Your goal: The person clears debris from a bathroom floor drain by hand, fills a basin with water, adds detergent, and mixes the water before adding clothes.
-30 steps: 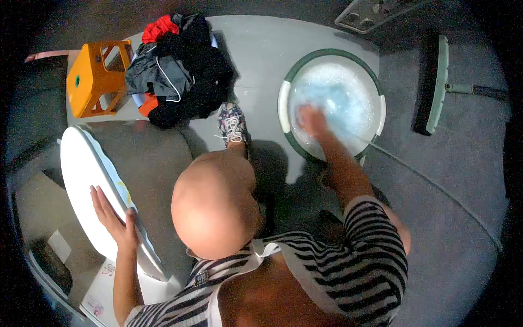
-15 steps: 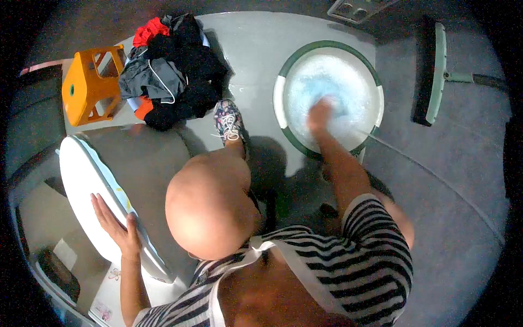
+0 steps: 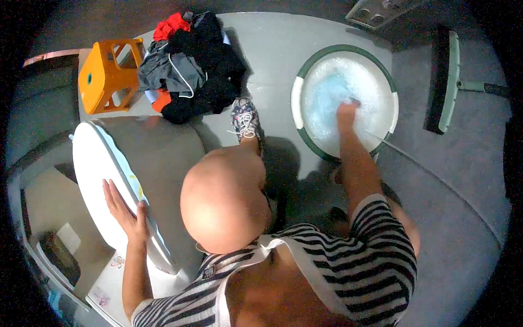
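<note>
My left hand [image 3: 129, 218] lies flat on a large white oval object [image 3: 98, 191] with a light-blue edge, which stands tilted on its side. Its fingers are stretched out and the thumb is near the edge. My right hand [image 3: 347, 111] reaches into a round basin [image 3: 297, 101] with a green and white rim. Bluish, foamy water [image 3: 327, 98] fills the basin and hides the fingertips, so I cannot make out whether they hold anything. A thin hose or stream [image 3: 425, 169] runs over the basin's right side into the water.
A heap of dark, grey and red clothes [image 3: 212, 71] lies on the floor beside an orange stool [image 3: 98, 82]. A floor squeegee or broom [image 3: 451, 82] is at the right. Below the left hand is a white box [image 3: 109, 283] with flower prints. My shoe [image 3: 245, 120] stands between heap and basin.
The whole view has shifted, so things appear further right. My right hand has moved within the water, and the foam has swirled. My left hand stays on the white oval object.
</note>
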### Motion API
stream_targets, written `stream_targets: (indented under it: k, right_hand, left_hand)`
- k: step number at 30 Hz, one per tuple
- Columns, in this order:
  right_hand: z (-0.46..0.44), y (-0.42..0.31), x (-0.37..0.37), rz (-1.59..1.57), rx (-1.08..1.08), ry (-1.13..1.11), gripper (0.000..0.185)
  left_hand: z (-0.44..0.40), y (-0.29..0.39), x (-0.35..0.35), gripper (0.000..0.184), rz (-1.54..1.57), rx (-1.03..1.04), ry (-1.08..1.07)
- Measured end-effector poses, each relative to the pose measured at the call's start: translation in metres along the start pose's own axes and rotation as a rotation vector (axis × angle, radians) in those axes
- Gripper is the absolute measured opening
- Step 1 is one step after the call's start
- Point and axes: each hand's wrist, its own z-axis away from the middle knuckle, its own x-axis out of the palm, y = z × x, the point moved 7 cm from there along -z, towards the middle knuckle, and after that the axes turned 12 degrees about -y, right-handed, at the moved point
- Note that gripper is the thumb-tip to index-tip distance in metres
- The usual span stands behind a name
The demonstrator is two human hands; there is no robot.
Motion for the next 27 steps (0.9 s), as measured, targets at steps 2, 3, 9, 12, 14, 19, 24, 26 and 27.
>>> stream_targets:
  k: [2,3,9,12,14,19,24,26,27]
  right_hand:
    - [0.031,-0.012,-0.018,0.180,0.213,0.408,0.031]
    - [0.027,-0.031,-0.006,0.154,0.032,0.310,0.031]
    - [0.003,0.035,-0.001,-0.407,0.173,0.247,0.029]
    - [0.012,-0.007,0.011,-0.050,0.050,0.633,0.024]
    - [-0.006,-0.025,0.031,0.429,-0.070,0.048,0.029]
    - [-0.008,0.007,0.017,0.339,0.095,0.566,0.033]
    - [-0.010,0.009,0.023,0.366,-0.044,-0.009,0.031]
    - [-0.022,0.031,0.048,0.263,-0.002,-0.200,0.026]
    - [-0.019,0.026,0.037,0.316,0.062,0.218,0.026]
  left_hand:
    - [0.000,-0.001,0.001,0.076,-0.004,0.017,0.023]
    - [0.000,0.000,0.000,0.075,-0.014,0.001,0.013]
    - [0.001,-0.001,0.002,0.076,-0.011,0.000,0.019]
    - [0.000,-0.001,0.002,0.075,-0.027,0.004,0.016]
    - [0.000,-0.001,0.004,0.076,-0.017,-0.002,0.018]
    - [-0.001,-0.003,0.002,0.078,0.000,-0.013,0.018]
    - [0.000,-0.002,0.000,0.079,-0.009,-0.012,0.008]
    - [0.001,-0.001,-0.002,0.079,-0.014,-0.018,0.003]
    - [-0.001,0.000,-0.002,0.079,-0.016,-0.020,0.006]
